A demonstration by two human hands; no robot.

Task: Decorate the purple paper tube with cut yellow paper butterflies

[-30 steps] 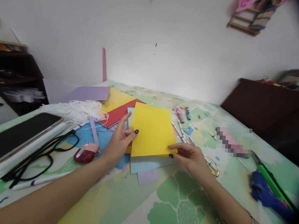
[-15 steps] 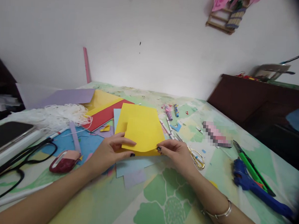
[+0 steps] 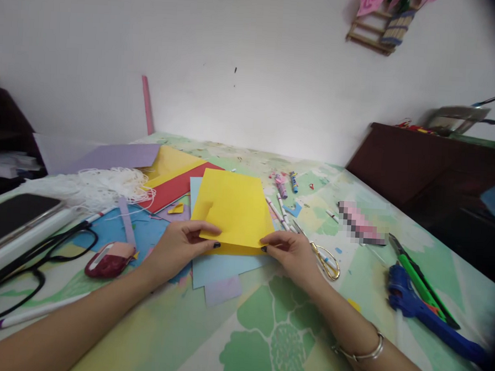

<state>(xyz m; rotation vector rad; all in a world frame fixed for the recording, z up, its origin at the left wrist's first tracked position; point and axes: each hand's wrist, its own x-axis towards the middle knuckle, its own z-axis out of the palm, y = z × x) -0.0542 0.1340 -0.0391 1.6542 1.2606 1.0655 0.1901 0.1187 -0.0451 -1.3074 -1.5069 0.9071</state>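
A yellow sheet of paper [image 3: 238, 207] lies in front of me, its near part folded over so that a gap shows along the front edge. My left hand [image 3: 182, 243] pinches the near left corner, fingers on top and thumb below. At the near right corner, my right hand [image 3: 291, 253] grips the same sheet between thumb and fingertips. Under it sticks out a light blue sheet [image 3: 226, 268], with a small lilac piece of paper [image 3: 223, 292] at its front. Gold-handled scissors [image 3: 331, 266] lie just beyond my right hand, partly hidden by it.
To the left are white string [image 3: 102, 186], a phone [image 3: 17, 218], black glasses [image 3: 39, 269] and a dark red case [image 3: 109, 260]. Markers [image 3: 282, 206] lie behind the scissors. A green cutter [image 3: 424, 289] and a blue glue gun [image 3: 431, 322] rest at the right.
The upper layer's curved near edge has come down flatter, and both hands have shifted slightly along the front edge. The whole view has turned a little.
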